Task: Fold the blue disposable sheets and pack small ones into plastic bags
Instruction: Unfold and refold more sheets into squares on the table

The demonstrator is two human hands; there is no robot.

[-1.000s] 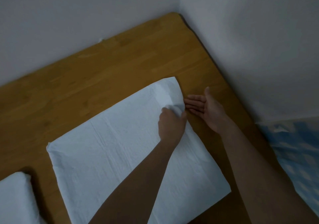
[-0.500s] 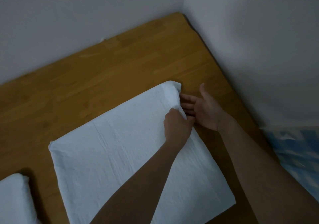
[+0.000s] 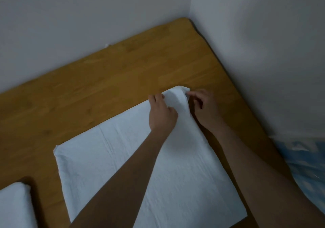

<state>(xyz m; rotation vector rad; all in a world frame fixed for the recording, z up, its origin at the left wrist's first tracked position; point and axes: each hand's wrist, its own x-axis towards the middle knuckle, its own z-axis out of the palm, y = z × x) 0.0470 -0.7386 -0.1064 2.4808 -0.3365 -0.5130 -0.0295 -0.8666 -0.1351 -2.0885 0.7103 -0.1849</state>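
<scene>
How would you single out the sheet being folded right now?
Start at the wooden table in the wall corner. The sheet lies spread flat mid-table, its far corner pinched by both hands, unlike the folded white stack at bottom left.

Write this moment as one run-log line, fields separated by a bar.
step: fold | blue sheet flat on table | left hand grips far corner | right hand pinches same corner

sheet (image 3: 123,157) flat on surface (image 3: 88,87), both hands at its far corner; second folded sheet (image 3: 14,206) near-left, walls behind and right.
</scene>
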